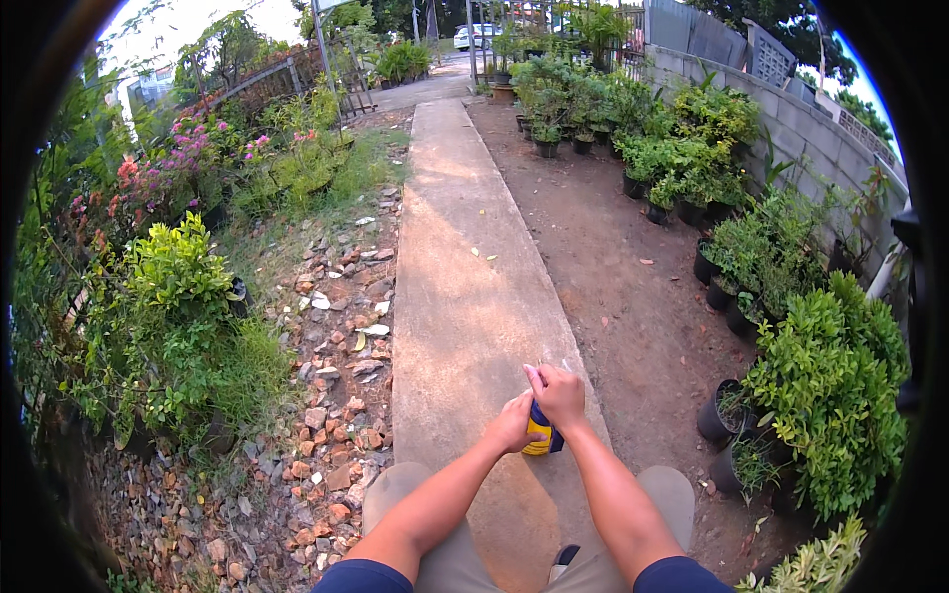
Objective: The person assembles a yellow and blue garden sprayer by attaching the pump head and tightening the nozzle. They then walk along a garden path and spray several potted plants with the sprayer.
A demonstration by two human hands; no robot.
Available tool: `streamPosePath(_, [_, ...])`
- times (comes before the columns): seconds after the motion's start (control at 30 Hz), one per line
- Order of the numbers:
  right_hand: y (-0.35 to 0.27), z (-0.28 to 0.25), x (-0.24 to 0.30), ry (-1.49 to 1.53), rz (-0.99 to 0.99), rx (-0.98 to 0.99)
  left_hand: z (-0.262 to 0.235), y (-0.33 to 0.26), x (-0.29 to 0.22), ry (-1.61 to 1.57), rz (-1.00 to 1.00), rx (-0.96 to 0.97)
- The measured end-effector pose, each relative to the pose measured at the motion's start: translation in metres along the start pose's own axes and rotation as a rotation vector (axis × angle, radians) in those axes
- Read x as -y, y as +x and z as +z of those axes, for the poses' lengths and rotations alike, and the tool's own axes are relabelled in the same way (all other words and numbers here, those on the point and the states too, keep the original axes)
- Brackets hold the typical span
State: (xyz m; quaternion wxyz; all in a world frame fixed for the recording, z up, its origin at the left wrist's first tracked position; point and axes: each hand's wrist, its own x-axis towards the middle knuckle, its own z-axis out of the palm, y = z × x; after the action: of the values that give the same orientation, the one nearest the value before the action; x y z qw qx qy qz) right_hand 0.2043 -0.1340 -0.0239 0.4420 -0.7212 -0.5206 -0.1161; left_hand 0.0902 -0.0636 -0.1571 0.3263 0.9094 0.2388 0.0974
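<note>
Above the path point(474, 296): one bottle point(537, 448); our left hand point(509, 424), gripping it; our right hand point(560, 396), closed over its top.

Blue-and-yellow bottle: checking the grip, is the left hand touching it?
Touching: the head view shows the left hand curled around the blue-and-yellow bottle, with no gap between.

daylight bright | sky point(178, 22) blown out | path point(470, 296) sun-dappled | edges bent, blackened
</note>
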Motion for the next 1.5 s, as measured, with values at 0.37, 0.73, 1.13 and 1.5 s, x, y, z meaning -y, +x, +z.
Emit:
streamPosePath(0.37, [0.009, -0.008, 0.005, 0.003, -0.07, -0.049, 0.005, -0.001, 0.005, -0.037, 0.048, -0.067])
streamPosePath(0.73, [0.026, -0.033, 0.01, 0.025, -0.073, -0.143, -0.001, 0.001, -0.004, 0.042, -0.007, -0.044])
streamPosePath(1.13, [0.05, -0.069, 0.042, 0.212, 0.071, 0.031, -0.008, 0.013, -0.024, -0.5, 0.044, 0.04])
streamPosePath(1.5, [0.048, -0.045, 0.012, -0.304, 0.289, 0.684, 0.018, 0.038, 0.008, -0.738, 0.116, 0.359])
